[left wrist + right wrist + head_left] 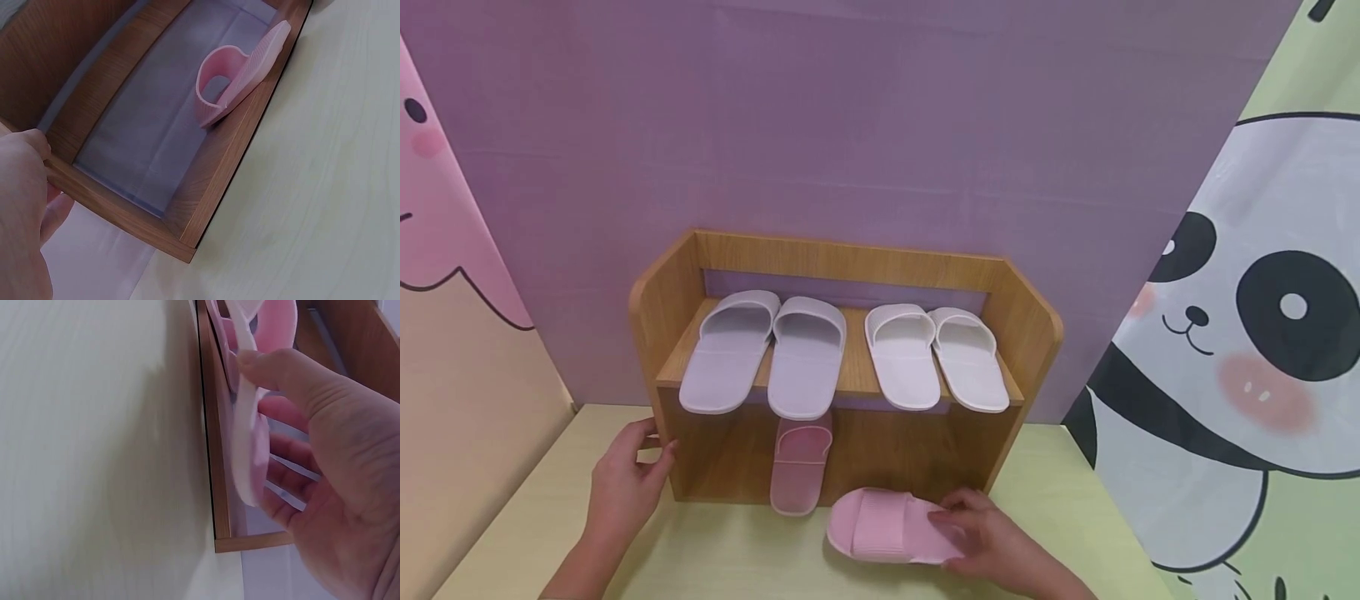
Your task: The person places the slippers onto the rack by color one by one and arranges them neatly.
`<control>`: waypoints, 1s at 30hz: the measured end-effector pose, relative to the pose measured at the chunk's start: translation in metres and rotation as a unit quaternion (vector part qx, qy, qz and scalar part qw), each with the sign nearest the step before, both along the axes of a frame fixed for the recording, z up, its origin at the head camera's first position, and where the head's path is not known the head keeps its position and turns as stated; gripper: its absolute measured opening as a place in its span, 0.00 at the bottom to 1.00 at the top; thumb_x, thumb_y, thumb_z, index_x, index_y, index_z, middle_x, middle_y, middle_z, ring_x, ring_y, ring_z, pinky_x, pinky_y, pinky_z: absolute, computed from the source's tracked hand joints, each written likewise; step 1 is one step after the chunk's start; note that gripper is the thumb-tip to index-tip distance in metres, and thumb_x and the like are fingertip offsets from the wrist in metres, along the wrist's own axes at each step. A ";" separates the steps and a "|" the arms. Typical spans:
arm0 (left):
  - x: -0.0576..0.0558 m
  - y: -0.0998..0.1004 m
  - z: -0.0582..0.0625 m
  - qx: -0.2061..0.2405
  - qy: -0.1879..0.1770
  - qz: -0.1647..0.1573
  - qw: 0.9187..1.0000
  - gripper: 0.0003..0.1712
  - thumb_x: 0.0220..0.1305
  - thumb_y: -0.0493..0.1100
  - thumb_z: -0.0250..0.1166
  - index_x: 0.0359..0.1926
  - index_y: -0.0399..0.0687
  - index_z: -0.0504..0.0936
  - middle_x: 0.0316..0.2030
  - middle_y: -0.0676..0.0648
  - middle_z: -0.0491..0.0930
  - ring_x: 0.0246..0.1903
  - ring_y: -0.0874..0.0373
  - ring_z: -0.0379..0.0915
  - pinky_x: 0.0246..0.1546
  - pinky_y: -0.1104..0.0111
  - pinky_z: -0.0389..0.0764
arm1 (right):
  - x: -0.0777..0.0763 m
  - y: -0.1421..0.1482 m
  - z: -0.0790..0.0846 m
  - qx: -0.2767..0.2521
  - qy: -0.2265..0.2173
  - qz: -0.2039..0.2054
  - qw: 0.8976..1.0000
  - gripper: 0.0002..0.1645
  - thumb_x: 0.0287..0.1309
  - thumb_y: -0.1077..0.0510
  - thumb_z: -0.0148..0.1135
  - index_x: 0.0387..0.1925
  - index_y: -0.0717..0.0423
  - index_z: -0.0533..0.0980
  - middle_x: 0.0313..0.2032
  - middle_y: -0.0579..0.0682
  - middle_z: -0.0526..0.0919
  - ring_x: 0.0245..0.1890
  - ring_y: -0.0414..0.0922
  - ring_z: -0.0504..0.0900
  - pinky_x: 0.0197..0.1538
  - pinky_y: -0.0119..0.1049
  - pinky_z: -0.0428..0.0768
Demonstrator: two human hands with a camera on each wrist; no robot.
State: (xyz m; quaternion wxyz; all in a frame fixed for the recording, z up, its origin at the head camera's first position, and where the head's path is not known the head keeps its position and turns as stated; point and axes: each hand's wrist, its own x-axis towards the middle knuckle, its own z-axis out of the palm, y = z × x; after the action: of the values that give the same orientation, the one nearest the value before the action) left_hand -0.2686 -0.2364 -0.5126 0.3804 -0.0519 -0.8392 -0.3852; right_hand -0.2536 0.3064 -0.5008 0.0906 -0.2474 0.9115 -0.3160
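My right hand [992, 537] grips a pink slipper [880, 527] by its heel end, with the thumb on one face and the fingers on the other in the right wrist view. Its ribbed strap points left, in front of the wooden shoe rack [850, 258]. On the rack's lower shelf lies another pink slipper [799, 479], toe outward, left of the middle. At the left side panel [119, 206], my left hand [625, 483] holds the front edge between thumb and fingers.
The upper shelf bears a pale lavender pair of slippers [730, 362] on the left and a white pair [904, 367] on the right. Behind the rack hangs a purple backdrop [865, 125]. A pale tabletop [715, 558] lies under everything.
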 end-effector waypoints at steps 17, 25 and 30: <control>-0.002 0.000 -0.002 0.005 0.007 0.003 1.000 0.22 0.65 0.28 0.77 0.59 0.38 0.83 0.51 0.39 0.87 0.43 0.40 0.88 0.32 0.89 0.77 | -0.008 -0.031 -0.007 -0.086 0.321 -0.064 0.941 0.30 0.43 0.54 0.92 0.52 0.51 0.91 0.52 0.45 0.83 0.52 0.45 0.79 0.51 0.39 0.83; -0.002 -0.001 -0.001 0.002 0.011 0.001 1.000 0.22 0.65 0.27 0.76 0.58 0.36 0.83 0.50 0.37 0.87 0.43 0.38 0.88 0.32 0.90 0.75 | -0.013 -0.052 -0.007 -0.109 0.331 -0.136 0.927 0.30 0.41 0.53 0.91 0.49 0.52 0.90 0.47 0.47 0.82 0.47 0.44 0.79 0.47 0.42 0.83; -0.002 -0.001 -0.002 0.001 0.009 0.001 1.000 0.21 0.66 0.28 0.76 0.58 0.36 0.83 0.51 0.38 0.87 0.43 0.39 0.88 0.32 0.90 0.76 | -0.015 -0.065 -0.006 -0.106 0.317 -0.175 0.926 0.30 0.43 0.51 0.91 0.49 0.55 0.88 0.47 0.54 0.82 0.45 0.47 0.80 0.45 0.45 0.84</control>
State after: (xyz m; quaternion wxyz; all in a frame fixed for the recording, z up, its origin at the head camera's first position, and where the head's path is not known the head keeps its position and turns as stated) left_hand -0.2704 -0.2375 -0.5142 0.3885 -0.0541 -0.8352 -0.3855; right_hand -0.2686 0.2418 -0.5065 -0.2865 -0.1793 0.8825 -0.3271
